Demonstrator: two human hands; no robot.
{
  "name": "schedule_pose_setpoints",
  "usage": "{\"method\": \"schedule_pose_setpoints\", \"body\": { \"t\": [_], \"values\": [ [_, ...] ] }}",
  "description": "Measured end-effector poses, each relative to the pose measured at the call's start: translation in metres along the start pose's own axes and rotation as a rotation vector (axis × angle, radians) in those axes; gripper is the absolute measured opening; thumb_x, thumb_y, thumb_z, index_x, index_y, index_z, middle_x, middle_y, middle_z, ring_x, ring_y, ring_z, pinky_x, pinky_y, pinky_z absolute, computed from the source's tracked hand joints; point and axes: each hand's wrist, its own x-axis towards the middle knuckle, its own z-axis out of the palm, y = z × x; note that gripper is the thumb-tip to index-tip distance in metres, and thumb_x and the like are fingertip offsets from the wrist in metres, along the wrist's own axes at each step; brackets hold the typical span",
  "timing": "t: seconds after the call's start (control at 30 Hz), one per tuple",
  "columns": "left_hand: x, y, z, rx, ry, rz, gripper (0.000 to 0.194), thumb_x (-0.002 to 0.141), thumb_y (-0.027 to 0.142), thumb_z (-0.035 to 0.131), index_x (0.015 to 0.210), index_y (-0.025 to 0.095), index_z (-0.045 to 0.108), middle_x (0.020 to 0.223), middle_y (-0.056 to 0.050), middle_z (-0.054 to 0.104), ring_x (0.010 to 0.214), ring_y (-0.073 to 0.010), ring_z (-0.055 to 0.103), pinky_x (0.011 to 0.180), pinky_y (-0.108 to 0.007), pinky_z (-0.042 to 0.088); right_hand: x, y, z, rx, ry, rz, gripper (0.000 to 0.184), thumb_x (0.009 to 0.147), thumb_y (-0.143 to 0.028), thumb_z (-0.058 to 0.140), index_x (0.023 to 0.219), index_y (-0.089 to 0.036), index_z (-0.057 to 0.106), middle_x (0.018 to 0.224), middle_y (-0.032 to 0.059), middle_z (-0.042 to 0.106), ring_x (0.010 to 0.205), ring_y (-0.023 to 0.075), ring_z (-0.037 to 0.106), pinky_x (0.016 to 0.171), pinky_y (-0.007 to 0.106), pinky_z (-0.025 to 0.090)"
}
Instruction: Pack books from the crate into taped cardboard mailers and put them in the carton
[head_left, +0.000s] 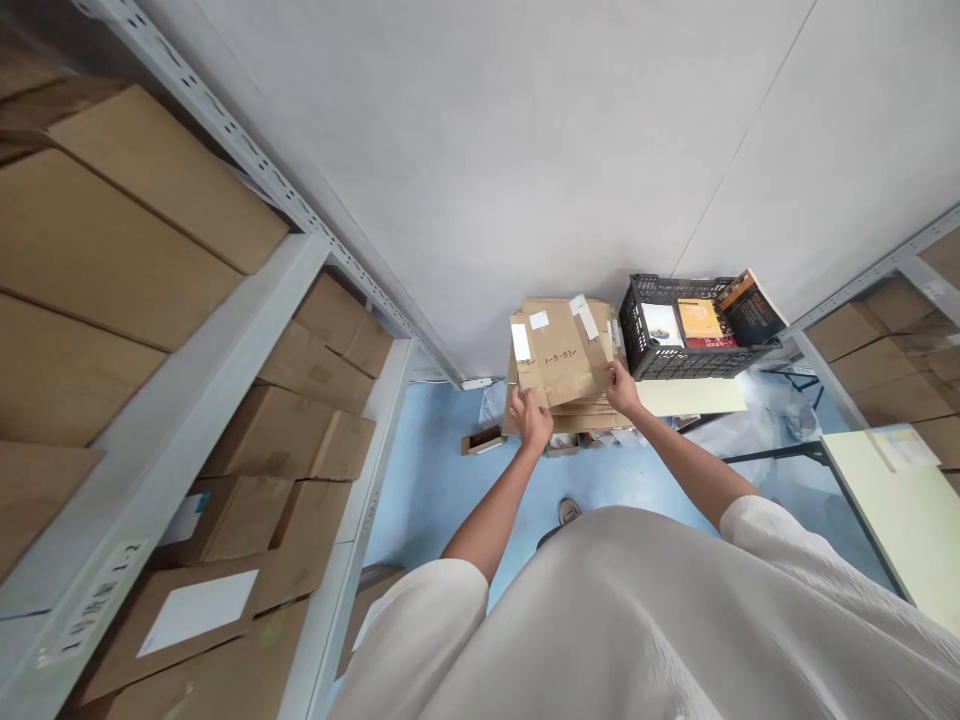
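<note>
Both my arms reach down toward a stack of flattened cardboard boxes (577, 410) leaning against the white wall on the blue floor. The top piece of flat cardboard (559, 355) bears handwritten numbers and white labels. My left hand (531, 418) grips its lower left edge, fingers closed on it. My right hand (621, 388) holds its lower right edge, fingers curled around the cardboard. The sheet is tilted, lifted a little off the pile.
A black plastic crate (637, 345) with books stands on a pale table (690, 397) to the right. Metal shelving (225, 370) loaded with brown cartons lines the left; more shelves (877, 340) at right. A second table (900, 510) is near right. A small box (482, 440) lies on the floor.
</note>
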Motion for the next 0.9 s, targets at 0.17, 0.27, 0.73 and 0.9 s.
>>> {"method": "schedule_pose_setpoints", "body": {
  "t": [0.17, 0.27, 0.73, 0.9],
  "values": [
    [0.0, 0.007, 0.005, -0.059, -0.026, 0.001, 0.048, 0.096, 0.013, 0.056, 0.142, 0.025, 0.06, 0.155, -0.013, 0.06, 0.144, -0.0296, 0.058, 0.123, -0.05, 0.047, -0.004, -0.006, -0.015, 0.008, 0.043, -0.078, 0.041, 0.085, -0.018, 0.054, 0.12, -0.024, 0.073, 0.117, 0.0086, 0.078, 0.108, 0.0322, 0.067, 0.106, 0.046, 0.054],
    [-0.004, 0.014, 0.004, -0.043, -0.027, 0.053, 0.048, 0.096, 0.012, 0.056, 0.142, 0.023, 0.06, 0.149, -0.013, 0.066, 0.144, -0.0287, 0.059, 0.125, -0.05, 0.046, -0.007, -0.011, -0.023, 0.048, 0.063, -0.101, 0.043, 0.084, -0.017, 0.054, 0.122, -0.023, 0.074, 0.121, 0.0087, 0.078, 0.112, 0.032, 0.066, 0.108, 0.046, 0.054],
    [-0.032, 0.145, 0.074, -0.173, -0.114, 0.492, 0.053, 0.095, 0.009, 0.053, 0.143, 0.026, 0.062, 0.141, -0.011, 0.063, 0.14, -0.0303, 0.059, 0.125, -0.049, 0.047, -0.05, 0.083, -0.16, 0.073, 0.417, 0.05, 0.046, 0.086, -0.017, 0.051, 0.128, -0.021, 0.071, 0.122, 0.0121, 0.076, 0.108, 0.0308, 0.063, 0.108, 0.047, 0.052],
    [-0.078, 0.212, 0.143, -0.191, -0.227, 0.661, 0.047, 0.093, 0.009, 0.058, 0.135, 0.027, 0.068, 0.134, -0.011, 0.064, 0.136, -0.0316, 0.061, 0.122, -0.048, 0.048, -0.109, 0.157, -0.234, 0.079, 0.614, 0.09, 0.045, 0.085, -0.02, 0.051, 0.126, -0.023, 0.07, 0.127, 0.0126, 0.074, 0.112, 0.032, 0.061, 0.107, 0.051, 0.052]
  ]
}}
